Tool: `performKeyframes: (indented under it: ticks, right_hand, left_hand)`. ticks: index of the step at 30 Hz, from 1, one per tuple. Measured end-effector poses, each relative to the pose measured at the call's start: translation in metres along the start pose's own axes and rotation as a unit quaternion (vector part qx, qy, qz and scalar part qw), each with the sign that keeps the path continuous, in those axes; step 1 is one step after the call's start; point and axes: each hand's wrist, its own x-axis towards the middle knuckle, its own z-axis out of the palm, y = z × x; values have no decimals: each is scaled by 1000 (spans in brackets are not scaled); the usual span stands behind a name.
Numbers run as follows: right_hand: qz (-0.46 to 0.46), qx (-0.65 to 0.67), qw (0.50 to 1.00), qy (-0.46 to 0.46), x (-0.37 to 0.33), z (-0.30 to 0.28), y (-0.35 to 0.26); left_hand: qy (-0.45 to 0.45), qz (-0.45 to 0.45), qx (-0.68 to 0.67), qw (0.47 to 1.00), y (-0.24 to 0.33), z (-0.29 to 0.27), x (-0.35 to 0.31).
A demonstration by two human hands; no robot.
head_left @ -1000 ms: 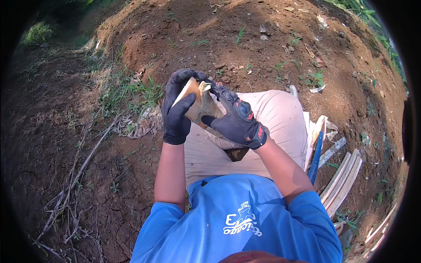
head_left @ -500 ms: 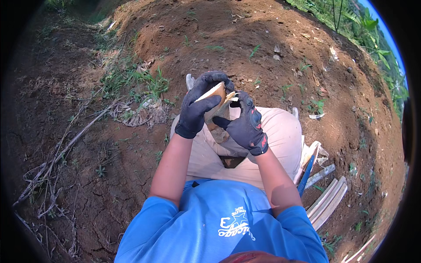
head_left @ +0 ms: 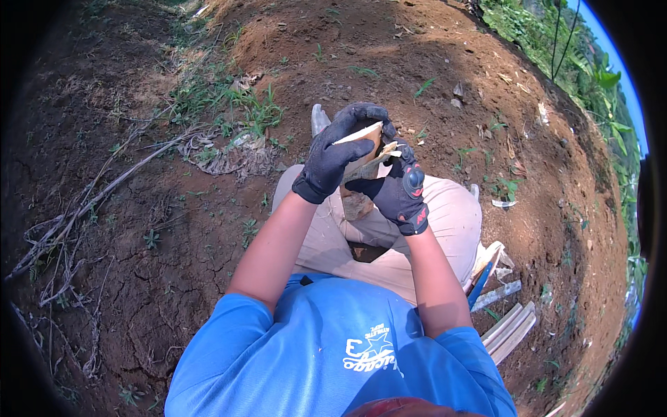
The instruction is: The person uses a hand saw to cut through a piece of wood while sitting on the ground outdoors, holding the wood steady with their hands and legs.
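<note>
A short piece of split wood (head_left: 375, 136), tan with a pale cut edge and a frayed end, is up in front of my lap. My left hand (head_left: 333, 154), in a black glove, is closed around it, thumb on the near face and fingers over the far side. My right hand (head_left: 397, 193), in a black glove with red marks, is closed against its lower part beside the frayed end. The right fingers are partly hidden behind the wood. Below the hands, a brown lump (head_left: 356, 206) sits between my legs; its kind is unclear.
At my right knee lie pale wood scraps (head_left: 491, 256) and a blue tool handle (head_left: 481, 286). Several pale strips (head_left: 509, 332) rest on the soil nearby. Dry stalks (head_left: 90, 205) and grass (head_left: 260, 111) are to the left. Bare brown soil (head_left: 389, 42) rises ahead.
My right hand has closed in against the wood; its thumb was apart before. The wood has tilted slightly, showing more of its lower part. The view has shifted a little.
</note>
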Motion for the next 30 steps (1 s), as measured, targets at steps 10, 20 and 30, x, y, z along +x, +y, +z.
performKeyframes:
  ticks: [10,20,30]
  right_hand:
    - [11,-37,999,18,-17,4,26]
    - [42,-34,997,-62,0,-26,6]
    - [-83,-103,991,-6,-11,-24,9]
  left_hand:
    - [-41,-11,-37,998,-3,6,6]
    - [-21,4,7,1000,-7,7,2]
    - [-48,-32,-26,998,-4,11,2]
